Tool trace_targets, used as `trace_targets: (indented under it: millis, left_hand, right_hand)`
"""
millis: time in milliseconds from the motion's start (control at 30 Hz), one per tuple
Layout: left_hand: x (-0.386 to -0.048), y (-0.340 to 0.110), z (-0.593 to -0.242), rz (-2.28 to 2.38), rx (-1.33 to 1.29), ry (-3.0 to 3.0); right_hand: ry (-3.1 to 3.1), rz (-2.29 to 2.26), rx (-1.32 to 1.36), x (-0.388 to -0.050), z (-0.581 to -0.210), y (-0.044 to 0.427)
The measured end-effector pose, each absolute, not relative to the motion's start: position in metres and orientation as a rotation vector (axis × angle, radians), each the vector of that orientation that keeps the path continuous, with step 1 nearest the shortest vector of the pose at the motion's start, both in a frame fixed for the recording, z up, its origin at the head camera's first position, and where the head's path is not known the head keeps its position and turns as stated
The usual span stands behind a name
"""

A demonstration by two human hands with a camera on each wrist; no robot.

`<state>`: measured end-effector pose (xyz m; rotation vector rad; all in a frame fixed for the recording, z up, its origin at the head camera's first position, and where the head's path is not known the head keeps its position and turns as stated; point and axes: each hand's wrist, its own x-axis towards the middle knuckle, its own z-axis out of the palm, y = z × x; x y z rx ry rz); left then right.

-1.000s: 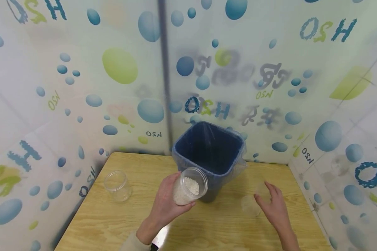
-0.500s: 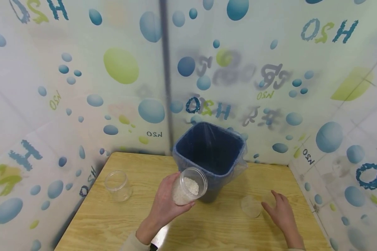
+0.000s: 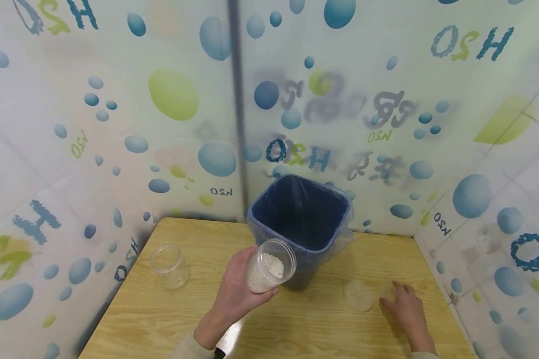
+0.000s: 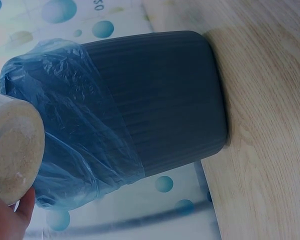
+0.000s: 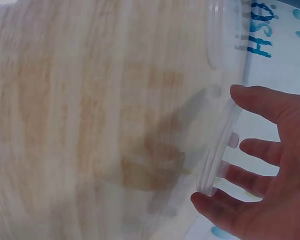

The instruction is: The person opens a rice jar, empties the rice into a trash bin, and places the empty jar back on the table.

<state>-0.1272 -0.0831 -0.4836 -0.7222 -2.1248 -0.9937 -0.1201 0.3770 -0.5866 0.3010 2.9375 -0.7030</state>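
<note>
My left hand (image 3: pixel 235 294) grips a clear plastic jar (image 3: pixel 258 276) of white grains that look like rice. The jar is tilted, its uncovered mouth facing up and right, in front of the bin's near rim. In the left wrist view the jar's round bottom (image 4: pixel 16 150) shows. My right hand (image 3: pixel 406 309), low over the right side of the table, holds a clear round lid (image 5: pixel 217 150) by its edges between thumb and fingertips. Left of that hand another clear lid (image 3: pixel 359 295) lies flat on the table. An uncovered clear jar (image 3: pixel 168 269) stands at the left.
A dark blue bin (image 3: pixel 257 219) with a clear plastic liner (image 4: pixel 72 125) folded over its rim stands at the back middle of the wooden table (image 3: pixel 148 319). Walls with printed bubbles (image 3: pixel 172 94) enclose the table at the back and both sides.
My right hand has moved right and down toward the tabletop with its lid, leaving the other lid in plain sight. The left hand and its jar have stayed put.
</note>
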Motion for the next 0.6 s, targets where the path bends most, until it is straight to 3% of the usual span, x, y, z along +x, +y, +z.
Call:
trace_targets:
  millis: [600]
  left_hand:
    - [-0.1291, -0.0857, -0.4861, -1.015, -0.721, -2.124]
  right_hand:
    - [2.891, -0.695, 0.325, -0.1123, -0.594, 0.3767]
